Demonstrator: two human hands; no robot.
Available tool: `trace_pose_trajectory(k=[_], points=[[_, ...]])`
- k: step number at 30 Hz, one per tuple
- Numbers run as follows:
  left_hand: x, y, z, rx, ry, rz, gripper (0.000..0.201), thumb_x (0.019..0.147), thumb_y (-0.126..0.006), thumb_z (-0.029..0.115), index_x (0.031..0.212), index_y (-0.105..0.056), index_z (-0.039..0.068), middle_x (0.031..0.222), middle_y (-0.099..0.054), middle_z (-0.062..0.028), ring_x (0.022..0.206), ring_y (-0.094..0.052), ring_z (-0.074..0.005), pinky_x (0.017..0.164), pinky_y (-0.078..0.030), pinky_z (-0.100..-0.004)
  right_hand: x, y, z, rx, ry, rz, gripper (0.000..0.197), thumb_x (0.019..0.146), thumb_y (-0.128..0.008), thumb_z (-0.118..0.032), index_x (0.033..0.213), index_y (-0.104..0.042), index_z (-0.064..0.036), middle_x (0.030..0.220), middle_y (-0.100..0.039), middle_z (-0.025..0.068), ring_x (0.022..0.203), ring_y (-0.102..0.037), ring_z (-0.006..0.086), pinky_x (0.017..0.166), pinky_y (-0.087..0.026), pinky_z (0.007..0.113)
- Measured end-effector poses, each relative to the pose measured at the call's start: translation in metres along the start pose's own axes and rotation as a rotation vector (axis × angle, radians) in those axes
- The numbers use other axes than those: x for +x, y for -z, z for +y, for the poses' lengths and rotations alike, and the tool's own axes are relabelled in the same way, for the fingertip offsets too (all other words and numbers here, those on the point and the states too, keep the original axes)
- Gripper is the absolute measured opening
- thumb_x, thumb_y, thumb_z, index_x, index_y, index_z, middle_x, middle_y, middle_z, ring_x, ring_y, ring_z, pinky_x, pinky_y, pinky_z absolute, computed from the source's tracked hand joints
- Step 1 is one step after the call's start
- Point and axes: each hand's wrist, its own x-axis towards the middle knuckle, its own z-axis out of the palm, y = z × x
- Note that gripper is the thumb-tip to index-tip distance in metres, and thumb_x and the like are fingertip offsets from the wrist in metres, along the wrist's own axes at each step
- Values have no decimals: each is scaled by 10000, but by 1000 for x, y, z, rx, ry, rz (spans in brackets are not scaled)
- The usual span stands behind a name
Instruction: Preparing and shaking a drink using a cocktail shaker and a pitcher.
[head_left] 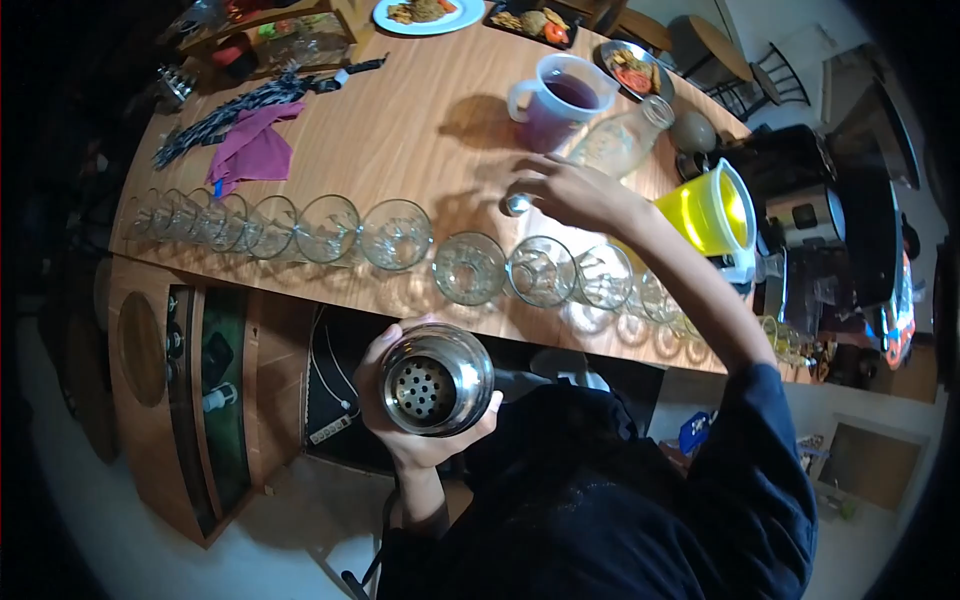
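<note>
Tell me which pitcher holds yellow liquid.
The yellow-filled translucent pitcher, right of the clear glass bottle; the purple-filled translucent pitcher stands left of that bottle.

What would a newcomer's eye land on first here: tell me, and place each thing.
Probably the jug of bright yellow liquid, glowing on the right side of the table. Next, the shiny metal shaker with its perforated top, held in the left hand in front of the table's near edge. Then the long row of clear glasses curving along that edge.
</note>
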Motion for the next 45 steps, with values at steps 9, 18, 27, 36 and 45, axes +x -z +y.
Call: trace_pose_trajectory(k=[9,18,27,36,45], points=[[-20,-15,9,-27,-25,-187,1130,679,-879,329,1524,-200,6,1320,-531,-240,1183,-600,-339,1050,-484,-495,22,-73,43,-44,-130,-183,360,852,-675,-160,1210,-639,-147,900,-708,116,829,-703,329,682,-578,476],[-20,-45,39,40,-99,-428,1116,677,-853,308,1530,-201,5,1296,-548,-252,1169,-611,-359,1021,-520,-485,-29,48,-75,506,-124,669,365,844,-804,-323,1072,-733,-48,769,-682,59,761,-663,144,648,-540,313],[-57,-184,120,-244,395,-874,1053,499,-1009,152,1395,-466,42,1291,-575,-129,1169,-604,-257,1032,-488,-406,-341,37,-265,548,-186,1357,381,875,-718,-236,1214,-721,-63,950,-640,100,860,-660,211,766,-550,318],[-201,-386,195,-573,-160,-1560,828,665,-919,180,1354,-503,-13,1266,-603,-187,1161,-646,-297,982,-527,-418,-522,-45,-405,188,-953,1759,578,742,-895,-232,1251,-664,-85,1176,-643,158,1094,-647,346,996,-520,463],[-339,-490,275,-462,-121,-2142,783,652,-897,215,1308,-540,-21,1122,-683,-147,1008,-711,-227,893,-567,-356,-630,-109,-500,-28,-1302,2028,446,893,-804,-263,1228,-598,-54,1162,-661,157,1152,-645,354,1081,-475,571]])
